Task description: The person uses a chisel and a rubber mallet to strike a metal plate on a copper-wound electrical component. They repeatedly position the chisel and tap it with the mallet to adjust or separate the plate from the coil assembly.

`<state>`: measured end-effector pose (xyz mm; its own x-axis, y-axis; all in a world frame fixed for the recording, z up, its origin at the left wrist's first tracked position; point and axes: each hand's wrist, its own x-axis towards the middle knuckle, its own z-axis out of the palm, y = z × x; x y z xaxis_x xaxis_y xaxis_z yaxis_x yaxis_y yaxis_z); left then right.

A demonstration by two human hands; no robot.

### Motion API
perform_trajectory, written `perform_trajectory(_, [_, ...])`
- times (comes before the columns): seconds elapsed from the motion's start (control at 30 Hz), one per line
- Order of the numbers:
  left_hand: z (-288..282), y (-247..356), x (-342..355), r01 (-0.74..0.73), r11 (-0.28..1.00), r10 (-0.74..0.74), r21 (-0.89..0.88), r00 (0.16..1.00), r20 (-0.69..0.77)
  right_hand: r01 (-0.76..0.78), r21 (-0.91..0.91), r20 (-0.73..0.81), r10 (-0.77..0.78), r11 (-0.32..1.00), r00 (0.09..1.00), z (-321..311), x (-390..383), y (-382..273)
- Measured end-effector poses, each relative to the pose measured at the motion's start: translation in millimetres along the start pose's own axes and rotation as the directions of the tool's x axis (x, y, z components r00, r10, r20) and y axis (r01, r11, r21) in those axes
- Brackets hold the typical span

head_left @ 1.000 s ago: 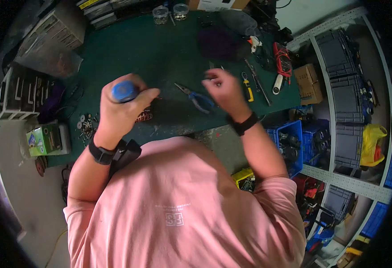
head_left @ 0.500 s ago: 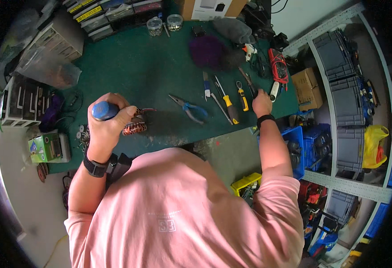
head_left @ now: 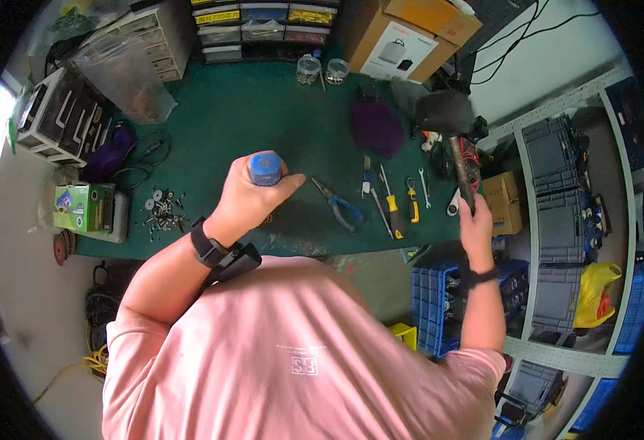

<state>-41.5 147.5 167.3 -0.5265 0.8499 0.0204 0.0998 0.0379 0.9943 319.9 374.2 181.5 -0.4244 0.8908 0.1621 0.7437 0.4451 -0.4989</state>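
Note:
My left hand (head_left: 243, 202) is closed around an upright tool with a blue handle (head_left: 266, 169), thumb stretched out to the right. The tool's lower end is hidden beneath the hand; only a speck of the copper-wound coil under it shows. Over at the right, my right hand (head_left: 476, 224) grips the dark handle end of a mallet (head_left: 446, 112), whose big dark head is raised above the back right of the bench. Between the hands lie blue-handled pliers (head_left: 339, 207), a utility knife (head_left: 366, 174), a yellow-and-black screwdriver (head_left: 392, 213), a yellow-handled tool (head_left: 413, 207) and a wrench (head_left: 425, 188).
Loose screws and washers (head_left: 164, 213) are scattered on the green bench (head_left: 226, 110) at left. Two clear jars (head_left: 308, 70), a purple cloth (head_left: 377, 128) and a cardboard box (head_left: 439, 37) stand or lie at the back. Shelves with grey crates (head_left: 553, 158) line the right.
My right hand has lifted the mallet off the bench, uncovering the wrench. My view has shifted, so the bench appears lower and further right. My left hand still holds the blue-handled tool.

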Motion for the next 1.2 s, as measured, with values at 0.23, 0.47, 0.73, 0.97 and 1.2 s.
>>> perform_trajectory(0.23, [8.3,1.7,-2.0,-0.120,0.990,0.119,0.071,0.993,0.021,0.221,0.256,0.104,-0.254,0.941,0.962,-78.2,-44.6,-157.8])
perform_trajectory(0.47, [9.3,2.9,-5.3,-0.198,0.980,0.198,-0.024,0.980,-0.008,0.368,0.126,0.233,-0.388,0.921,0.892,-69.9,-62.8,-212.5])
perform_trajectory(0.73, [4.9,0.9,-3.6,-0.075,0.997,0.075,0.009,0.997,-0.007,0.289,0.189,0.173,-0.322,0.938,0.931,-89.5,-71.4,-226.2])
perform_trajectory(0.97, [9.6,-1.4,-3.4,-0.126,0.992,0.126,-0.009,0.992,-0.012,0.410,0.042,0.188,-0.411,0.911,0.892,-57.4,-78.9,-202.1])
perform_trajectory(1.2, [7.0,-12.8,4.1,-0.117,0.993,0.117,-0.013,0.992,-0.044,0.365,0.154,0.084,-0.380,0.918,0.921,-79.6,-74.1,-213.6])
